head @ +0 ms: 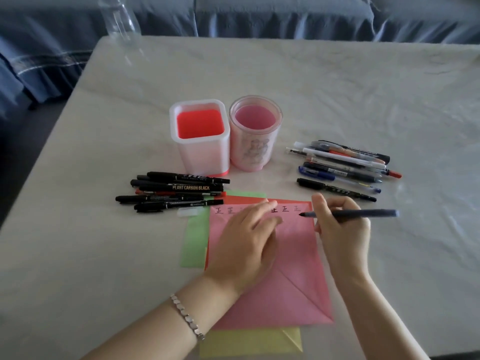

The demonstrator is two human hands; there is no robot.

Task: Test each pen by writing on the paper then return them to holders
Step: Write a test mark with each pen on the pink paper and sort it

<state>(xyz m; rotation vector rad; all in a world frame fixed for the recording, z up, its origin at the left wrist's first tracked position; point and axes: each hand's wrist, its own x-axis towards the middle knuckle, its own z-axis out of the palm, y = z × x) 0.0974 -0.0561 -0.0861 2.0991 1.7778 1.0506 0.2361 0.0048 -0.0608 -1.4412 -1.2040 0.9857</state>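
**Pen Tip at the Pink Sheet's Top Row**

A cluster of black markers (176, 192) lies on the counter (91, 229) at the left, just in front of the square holder (200, 137); a small white cap (191, 211) rests beside them. The round holder (255, 132) stands right beside the square one. The left hand (246, 245) lies flat, fingers spread, on the pink paper (293, 287), which tops green, red and yellow sheets. A row of written characters (285, 209) runs along its upper edge. The right hand (340, 227) has its grip closed around a dark pen (363, 213), tip at the row's right end. Farther right, a pile of assorted pens (342, 165) rests on the counter.
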